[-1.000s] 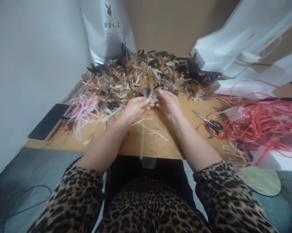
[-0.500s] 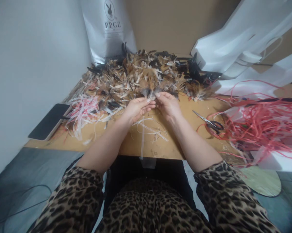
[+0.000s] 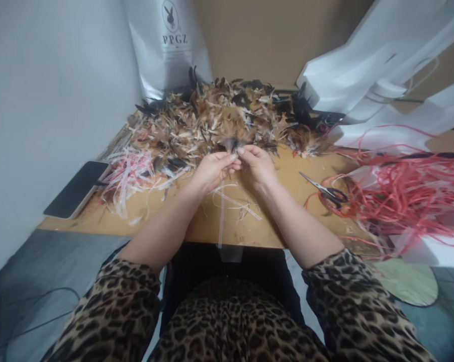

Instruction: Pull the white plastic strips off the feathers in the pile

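Wooden worktop [image 3: 202, 229] bears a feather pile [image 3: 207, 118] at twelve o'clock and idle scissors [image 3: 327, 191] at three, while the left hand [image 3: 212, 171] and right hand [image 3: 260, 166], fingertips pinched closed, hold one feather tuft [image 3: 232, 143] centrally, quills gathered, any binding indiscernible.

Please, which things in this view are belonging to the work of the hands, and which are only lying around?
Belong to the work:
small feather bunch, held in left hand and right hand
feather pile
probably scissors and red strings, both untouched

Probably just lying about:
smartphone
PPGZ bag

Cannot tell: white strips
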